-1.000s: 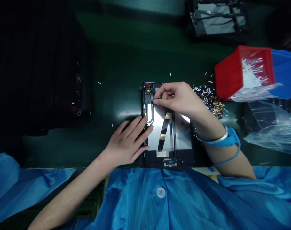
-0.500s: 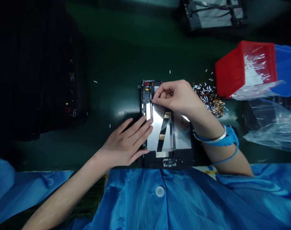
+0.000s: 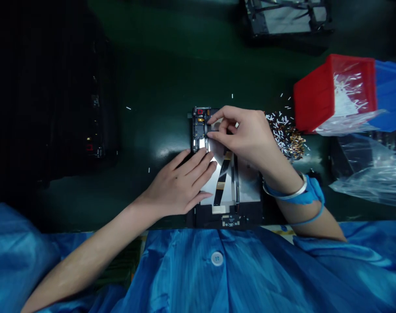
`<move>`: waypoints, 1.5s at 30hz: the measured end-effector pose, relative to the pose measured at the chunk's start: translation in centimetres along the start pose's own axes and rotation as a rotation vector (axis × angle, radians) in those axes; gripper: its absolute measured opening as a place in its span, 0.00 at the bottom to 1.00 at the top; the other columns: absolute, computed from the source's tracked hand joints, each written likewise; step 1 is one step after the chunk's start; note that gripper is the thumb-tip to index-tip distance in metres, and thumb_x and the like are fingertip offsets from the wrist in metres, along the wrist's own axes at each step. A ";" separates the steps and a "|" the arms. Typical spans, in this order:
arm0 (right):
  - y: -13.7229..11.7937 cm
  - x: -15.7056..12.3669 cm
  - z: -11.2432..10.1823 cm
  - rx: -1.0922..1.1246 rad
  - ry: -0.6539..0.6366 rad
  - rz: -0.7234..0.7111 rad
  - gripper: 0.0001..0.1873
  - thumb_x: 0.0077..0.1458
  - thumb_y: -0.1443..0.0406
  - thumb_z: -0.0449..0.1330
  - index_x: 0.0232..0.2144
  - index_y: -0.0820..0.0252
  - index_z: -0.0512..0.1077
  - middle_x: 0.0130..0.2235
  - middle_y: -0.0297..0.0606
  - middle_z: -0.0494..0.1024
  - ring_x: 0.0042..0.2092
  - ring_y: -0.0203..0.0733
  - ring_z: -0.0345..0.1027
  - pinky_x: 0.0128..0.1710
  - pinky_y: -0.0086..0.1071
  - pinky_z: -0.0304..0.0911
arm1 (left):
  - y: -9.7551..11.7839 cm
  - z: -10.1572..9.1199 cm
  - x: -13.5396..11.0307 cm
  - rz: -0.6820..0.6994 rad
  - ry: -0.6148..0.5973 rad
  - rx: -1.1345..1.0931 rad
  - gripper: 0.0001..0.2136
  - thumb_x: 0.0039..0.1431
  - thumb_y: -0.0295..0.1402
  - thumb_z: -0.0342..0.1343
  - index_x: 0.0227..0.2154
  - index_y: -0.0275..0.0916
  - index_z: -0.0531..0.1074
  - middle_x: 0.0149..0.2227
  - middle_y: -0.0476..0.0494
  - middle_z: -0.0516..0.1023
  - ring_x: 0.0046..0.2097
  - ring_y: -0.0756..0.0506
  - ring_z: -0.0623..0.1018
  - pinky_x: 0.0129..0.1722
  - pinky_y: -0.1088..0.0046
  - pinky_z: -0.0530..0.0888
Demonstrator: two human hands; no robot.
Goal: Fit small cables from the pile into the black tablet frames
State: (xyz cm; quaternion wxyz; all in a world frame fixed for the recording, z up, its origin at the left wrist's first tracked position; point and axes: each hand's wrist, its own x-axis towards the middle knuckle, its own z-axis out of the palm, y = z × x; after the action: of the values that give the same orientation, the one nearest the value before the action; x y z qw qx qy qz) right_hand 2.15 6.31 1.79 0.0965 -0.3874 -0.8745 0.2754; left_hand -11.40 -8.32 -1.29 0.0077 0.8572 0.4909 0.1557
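A flat tablet-like device [image 3: 253,193] lies in front of me, with a silvery-white panel, a dark frame and small parts along its left side. A black ribbon cable [image 3: 222,182] with gold-coloured patches runs across the panel. My left hand [image 3: 181,184] lies flat over the device's left side, fingers stretched out and holding nothing. My right hand [image 3: 245,130] hovers at the upper part of the device. Its thumb and index fingertips are apart, close to a dark strip beside the small parts; nothing shows between them. The other right fingers are curled.
To the right, small white and gold-brown pieces [image 3: 283,137] lie in a pile. Behind it stand a red bin [image 3: 313,98] holding white pieces and a blue bin [image 3: 392,95]. Clear plastic bags [image 3: 367,187] lie nearby. Another device [image 3: 287,19] sits at the back; dark stacked units [image 3: 95,126] stand left.
My right thumb and index finger have parted from a pinch at the strip. My left hand has slid a little up and right over the device.
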 end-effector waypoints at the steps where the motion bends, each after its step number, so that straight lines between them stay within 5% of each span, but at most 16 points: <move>1: -0.1 -0.3 -0.1 -0.064 0.031 -0.057 0.04 0.51 0.68 0.61 0.32 0.58 0.75 0.24 0.32 0.73 0.31 0.39 0.66 0.31 0.33 0.57 | 0.0 0.1 0.0 -0.003 0.013 0.000 0.23 0.67 0.40 0.42 0.56 0.26 0.66 0.58 0.31 0.69 0.60 0.36 0.67 0.56 0.57 0.65; 6: -0.6 -1.4 -0.1 -0.386 0.026 -0.339 0.11 0.57 0.67 0.54 0.26 0.59 0.73 0.31 0.41 0.76 0.36 0.43 0.65 0.30 0.35 0.54 | 0.2 0.2 -0.2 -0.022 0.046 -0.017 0.23 0.67 0.39 0.42 0.55 0.27 0.66 0.57 0.32 0.69 0.60 0.37 0.67 0.57 0.58 0.64; 13: -1.8 -1.3 0.3 -0.551 0.023 -0.366 0.13 0.57 0.69 0.51 0.25 0.61 0.73 0.28 0.41 0.76 0.34 0.42 0.65 0.27 0.34 0.51 | 0.2 0.3 -0.6 -0.023 0.055 -0.033 0.22 0.67 0.38 0.42 0.56 0.27 0.66 0.57 0.32 0.69 0.61 0.37 0.67 0.57 0.59 0.64; 17: 0.0 -1.9 -2.3 -0.566 0.273 -0.191 0.11 0.53 0.68 0.52 0.31 0.59 0.75 0.31 0.39 0.78 0.35 0.41 0.67 0.31 0.34 0.56 | -0.1 0.5 -0.3 -0.036 0.067 -0.039 0.22 0.67 0.39 0.44 0.56 0.28 0.66 0.59 0.32 0.67 0.61 0.37 0.66 0.56 0.58 0.65; 21: 4.2 -4.2 -5.3 -0.730 0.528 0.235 0.12 0.50 0.63 0.54 0.28 0.60 0.77 0.28 0.46 0.78 0.31 0.47 0.68 0.25 0.37 0.49 | -0.2 0.4 1.0 -0.138 0.083 -0.003 0.22 0.66 0.37 0.45 0.55 0.26 0.66 0.59 0.30 0.68 0.61 0.35 0.66 0.55 0.55 0.65; 23: 5.5 -5.7 -5.8 -0.701 0.503 0.283 0.13 0.51 0.57 0.57 0.26 0.59 0.78 0.25 0.49 0.77 0.28 0.47 0.68 0.23 0.38 0.47 | -0.1 0.2 1.4 -0.162 0.117 -0.011 0.20 0.66 0.35 0.45 0.55 0.26 0.66 0.57 0.31 0.70 0.59 0.35 0.68 0.55 0.55 0.66; 28: 4.4 -8.1 -4.2 -0.478 0.486 0.005 0.13 0.55 0.61 0.56 0.27 0.59 0.77 0.26 0.44 0.79 0.29 0.45 0.69 0.28 0.37 0.59 | 0.2 -0.5 0.8 -0.291 0.273 -0.028 0.17 0.64 0.28 0.45 0.53 0.36 0.68 0.54 0.38 0.74 0.56 0.39 0.71 0.52 0.56 0.68; 35: 3.7 -8.2 -2.0 -0.354 0.357 -0.042 0.13 0.58 0.63 0.54 0.27 0.57 0.76 0.29 0.41 0.78 0.35 0.46 0.69 0.32 0.38 0.59 | 0.9 -0.3 1.2 -0.209 0.079 0.111 0.18 0.64 0.30 0.47 0.55 0.33 0.66 0.56 0.35 0.72 0.58 0.35 0.69 0.54 0.52 0.65; 41: 3.5 -7.9 -2.3 -0.211 0.367 -0.058 0.11 0.58 0.64 0.54 0.27 0.56 0.76 0.29 0.39 0.78 0.34 0.44 0.68 0.33 0.37 0.58 | 2.1 -0.8 0.4 -0.277 0.457 0.175 0.14 0.57 0.24 0.51 0.47 0.38 0.70 0.36 0.41 0.79 0.42 0.40 0.77 0.45 0.60 0.70; 45: 1.7 -4.5 -2.1 -0.076 0.168 -0.134 0.09 0.55 0.66 0.56 0.29 0.55 0.76 0.29 0.36 0.77 0.35 0.42 0.67 0.34 0.35 0.58 | 2.4 -0.4 0.3 -0.319 0.322 0.170 0.17 0.60 0.27 0.50 0.52 0.37 0.66 0.49 0.34 0.76 0.52 0.37 0.74 0.49 0.57 0.67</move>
State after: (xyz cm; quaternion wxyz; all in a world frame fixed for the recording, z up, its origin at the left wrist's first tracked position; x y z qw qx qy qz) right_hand 7.06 4.76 2.81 0.1730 -0.3531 -0.8971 0.2015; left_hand -9.37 -9.32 -0.39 -0.1183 0.7303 0.6264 0.2455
